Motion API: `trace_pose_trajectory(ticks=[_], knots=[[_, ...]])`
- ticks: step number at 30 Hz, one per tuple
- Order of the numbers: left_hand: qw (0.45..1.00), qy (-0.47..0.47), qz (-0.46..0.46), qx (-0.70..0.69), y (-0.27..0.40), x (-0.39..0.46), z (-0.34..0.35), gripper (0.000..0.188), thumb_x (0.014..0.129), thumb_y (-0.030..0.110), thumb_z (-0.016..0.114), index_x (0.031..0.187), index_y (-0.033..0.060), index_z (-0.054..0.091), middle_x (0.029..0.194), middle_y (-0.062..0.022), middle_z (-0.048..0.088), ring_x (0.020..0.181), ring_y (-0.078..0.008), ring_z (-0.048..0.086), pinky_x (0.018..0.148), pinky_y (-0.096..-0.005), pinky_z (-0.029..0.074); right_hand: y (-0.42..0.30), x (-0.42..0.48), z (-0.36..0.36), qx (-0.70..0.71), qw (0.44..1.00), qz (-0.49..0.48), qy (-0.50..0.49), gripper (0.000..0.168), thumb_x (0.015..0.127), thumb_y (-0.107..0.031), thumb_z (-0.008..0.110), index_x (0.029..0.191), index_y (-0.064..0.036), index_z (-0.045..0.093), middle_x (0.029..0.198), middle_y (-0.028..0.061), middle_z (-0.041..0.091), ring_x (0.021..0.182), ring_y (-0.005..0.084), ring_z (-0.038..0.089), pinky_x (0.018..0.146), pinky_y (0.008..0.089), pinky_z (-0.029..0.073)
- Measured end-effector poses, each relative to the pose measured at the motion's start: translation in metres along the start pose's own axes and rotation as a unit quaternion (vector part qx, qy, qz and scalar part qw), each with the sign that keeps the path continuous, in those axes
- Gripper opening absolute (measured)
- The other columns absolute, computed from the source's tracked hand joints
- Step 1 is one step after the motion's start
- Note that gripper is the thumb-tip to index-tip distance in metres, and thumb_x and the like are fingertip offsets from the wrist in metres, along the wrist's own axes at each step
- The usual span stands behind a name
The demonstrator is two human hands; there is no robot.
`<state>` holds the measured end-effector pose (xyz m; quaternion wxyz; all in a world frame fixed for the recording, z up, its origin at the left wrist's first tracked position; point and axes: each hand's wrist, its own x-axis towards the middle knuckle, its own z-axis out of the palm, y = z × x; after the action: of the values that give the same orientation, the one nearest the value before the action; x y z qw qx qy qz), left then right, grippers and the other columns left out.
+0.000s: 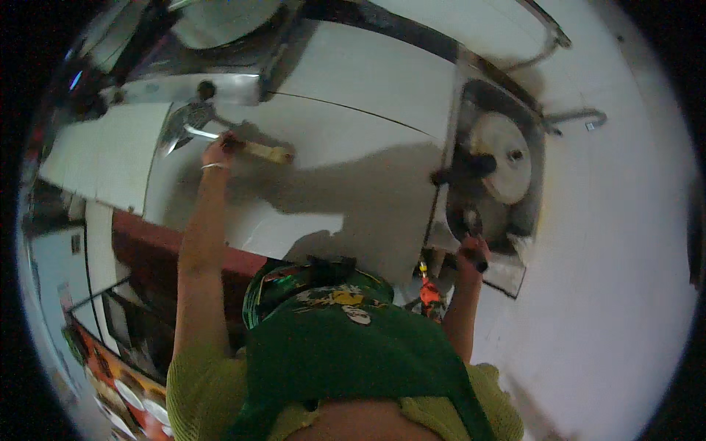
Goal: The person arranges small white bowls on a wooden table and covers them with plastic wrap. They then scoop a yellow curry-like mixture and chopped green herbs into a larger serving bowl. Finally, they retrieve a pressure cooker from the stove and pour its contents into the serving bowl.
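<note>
Over the pale countertop (309,138), my left hand (219,153) is closed around a long tool. Its silver part (201,132) points left and a pale yellowish part (262,151) sticks out to the right; blur hides its exact kind. Just behind it is a grey metallic object (187,117). My right hand (473,251) grips a dark handle (481,265) at the near edge of the metal sink (538,187). The handle seems to belong to a dark utensil, too blurred to name. A round pale lid or plate (502,157) lies in the sink.
A faucet (579,117) juts from the tiled wall (612,209) right of the sink. A dark object (466,167) lies across the sink's left rim. At upper left is a cooking stove (242,87) with a large round vessel (220,22). A red panel (146,237) is below the counter's front edge.
</note>
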<state>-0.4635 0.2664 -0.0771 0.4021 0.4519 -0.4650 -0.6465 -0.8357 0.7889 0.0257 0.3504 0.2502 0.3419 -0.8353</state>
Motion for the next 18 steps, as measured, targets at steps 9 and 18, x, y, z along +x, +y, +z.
trace_pose_trajectory(ticks=[9, 18], knots=[[0.989, 0.05, -0.071, -0.118, -0.026, -0.036, -0.035, 0.021, 0.085, 0.011, 0.044, 0.103, -0.0002, 0.048, 0.092, -0.013, 0.056, 0.082, -0.0218, 0.056, 0.072, -0.032, 0.047, 0.011, -0.03, 0.017, -0.242, 0.933, -0.242, 0.108, 0.018, 0.084, -0.016, 0.048, 0.07, -0.005, 0.044, 0.059, 0.0032, 0.044, 0.051, 0.012, 0.042, 0.046, 0.0237, 0.036], [0.986, 0.136, 0.009, -0.091, -0.012, -0.181, -0.032, 0.023, 0.086, 0.009, 0.043, 0.106, -0.002, 0.047, 0.089, -0.0117, 0.055, 0.078, -0.0205, 0.055, 0.069, -0.0321, 0.047, 0.024, -0.016, 0.017, -0.368, 0.803, -0.457, 0.108, 0.02, 0.084, -0.019, 0.049, 0.086, 0.0, 0.044, 0.061, 0.0056, 0.045, 0.053, 0.0151, 0.043, 0.051, 0.0315, 0.037]])
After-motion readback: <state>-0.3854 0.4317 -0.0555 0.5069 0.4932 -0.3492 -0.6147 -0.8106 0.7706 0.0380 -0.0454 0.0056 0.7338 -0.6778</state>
